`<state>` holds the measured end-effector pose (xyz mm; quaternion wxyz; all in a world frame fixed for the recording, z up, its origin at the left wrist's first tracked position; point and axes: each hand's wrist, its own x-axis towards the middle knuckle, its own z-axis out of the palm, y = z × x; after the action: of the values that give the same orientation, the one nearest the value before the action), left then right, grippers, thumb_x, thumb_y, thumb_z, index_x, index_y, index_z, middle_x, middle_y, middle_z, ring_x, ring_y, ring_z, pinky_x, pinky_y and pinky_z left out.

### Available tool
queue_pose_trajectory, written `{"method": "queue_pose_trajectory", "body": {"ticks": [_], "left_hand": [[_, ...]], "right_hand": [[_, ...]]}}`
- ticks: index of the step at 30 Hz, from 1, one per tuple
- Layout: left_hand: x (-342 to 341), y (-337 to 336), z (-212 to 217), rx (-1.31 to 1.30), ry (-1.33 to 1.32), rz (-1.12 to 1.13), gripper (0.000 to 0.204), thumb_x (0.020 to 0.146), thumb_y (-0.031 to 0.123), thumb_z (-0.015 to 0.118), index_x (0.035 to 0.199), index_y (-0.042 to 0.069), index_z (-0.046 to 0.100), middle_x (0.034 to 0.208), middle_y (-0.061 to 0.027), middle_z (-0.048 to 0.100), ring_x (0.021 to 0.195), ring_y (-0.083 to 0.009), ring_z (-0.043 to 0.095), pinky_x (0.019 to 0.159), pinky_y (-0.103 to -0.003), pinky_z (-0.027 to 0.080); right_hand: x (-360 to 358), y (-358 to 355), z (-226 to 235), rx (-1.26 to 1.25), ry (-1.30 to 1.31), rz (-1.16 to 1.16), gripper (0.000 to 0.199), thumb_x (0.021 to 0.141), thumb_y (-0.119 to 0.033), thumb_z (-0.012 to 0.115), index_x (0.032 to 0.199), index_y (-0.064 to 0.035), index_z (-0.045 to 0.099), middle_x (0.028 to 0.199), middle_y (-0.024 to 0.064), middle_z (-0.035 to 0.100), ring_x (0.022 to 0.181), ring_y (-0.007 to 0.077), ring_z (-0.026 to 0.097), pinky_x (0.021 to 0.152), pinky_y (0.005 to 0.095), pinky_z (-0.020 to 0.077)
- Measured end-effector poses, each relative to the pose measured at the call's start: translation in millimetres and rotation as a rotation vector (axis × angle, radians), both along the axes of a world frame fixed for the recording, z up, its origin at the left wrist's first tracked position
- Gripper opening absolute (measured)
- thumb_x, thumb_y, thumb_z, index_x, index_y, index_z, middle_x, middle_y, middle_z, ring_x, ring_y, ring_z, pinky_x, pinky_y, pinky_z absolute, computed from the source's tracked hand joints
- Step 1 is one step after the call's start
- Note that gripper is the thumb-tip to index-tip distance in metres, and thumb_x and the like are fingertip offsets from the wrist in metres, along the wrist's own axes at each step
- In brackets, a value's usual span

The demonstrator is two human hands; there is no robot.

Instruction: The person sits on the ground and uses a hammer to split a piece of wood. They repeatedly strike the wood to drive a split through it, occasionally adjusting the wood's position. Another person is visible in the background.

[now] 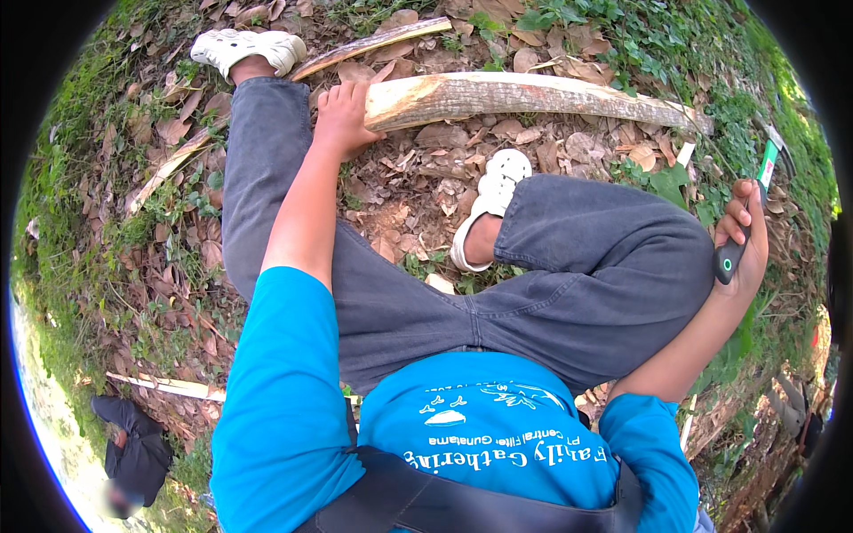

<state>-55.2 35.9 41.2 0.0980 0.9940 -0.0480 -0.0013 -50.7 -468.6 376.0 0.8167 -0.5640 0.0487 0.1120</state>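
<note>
A long, slightly curved log (524, 96) lies across the ground in front of me, with pale bared wood at its left end and rough grey bark further right. My left hand (342, 115) is closed around that left end. Out to the right, beyond my bent knee, my right hand (745, 235) grips a black-and-green-handled tool (732, 254). The tool points up and away, with a greyish metal part at its far end. Its exact kind is too small to make out. Tool and log are apart.
Long split wood strips (378, 44) lie behind and left of the log. Another pale strip (169, 385) is at the lower left, near a person in dark clothing (142, 449). Dry leaves (569, 147) and green plants cover the ground. My legs in grey trousers (604, 240) flank the work.
</note>
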Motion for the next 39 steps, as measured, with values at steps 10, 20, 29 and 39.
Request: {"method": "queue_pose_trajectory", "body": {"ticks": [10, 20, 29, 39], "left_hand": [[-2, -5, 2, -0.039, 0.045, 0.072, 0.098, 0.057, 0.045, 0.091, 0.139, 0.015, 0.045, 0.127, -0.0077, 0.052, 0.125, -0.028, 0.046, 0.108, -0.044, 0.031], [0, -3, -4, 0.032, -0.011, 0.053, 0.102, 0.057, 0.049, 0.089, 0.139, 0.009, 0.043, 0.128, -0.0094, 0.052, 0.127, -0.0288, 0.045, 0.107, -0.045, 0.031], [14, -9, 12, 0.129, 0.256, 0.067, 0.09, 0.059, 0.04, 0.088, 0.13, 0.005, 0.046, 0.127, -0.0118, 0.054, 0.123, -0.031, 0.048, 0.103, -0.045, 0.035], [15, -2, -4, 0.091, 0.1, 0.01, 0.088, 0.056, 0.037, 0.088, 0.128, 0.006, 0.048, 0.126, -0.0101, 0.055, 0.119, -0.0291, 0.051, 0.1, -0.045, 0.037]], "right_hand": [[3, 1, 1, 0.036, -0.009, -0.056, 0.019, 0.106, -0.011, 0.045, 0.117, 0.0053, 0.044, 0.105, 0.0082, 0.053, 0.072, 0.0045, 0.052, 0.049, 0.0156, 0.0464], [3, 4, 1, -0.003, 0.006, -0.14, 0.019, 0.106, -0.013, 0.049, 0.114, 0.0037, 0.045, 0.102, 0.0065, 0.055, 0.064, 0.0017, 0.05, 0.046, 0.0147, 0.0442], [5, 4, 2, 0.031, -0.004, -0.072, 0.02, 0.107, -0.01, 0.042, 0.119, 0.0058, 0.042, 0.104, 0.0077, 0.051, 0.072, 0.0055, 0.051, 0.051, 0.0163, 0.0451], [5, 0, 1, 0.049, 0.0, -0.1, 0.02, 0.106, -0.01, 0.047, 0.117, 0.0066, 0.043, 0.105, 0.0096, 0.053, 0.071, 0.0051, 0.052, 0.049, 0.0157, 0.0467]]}}
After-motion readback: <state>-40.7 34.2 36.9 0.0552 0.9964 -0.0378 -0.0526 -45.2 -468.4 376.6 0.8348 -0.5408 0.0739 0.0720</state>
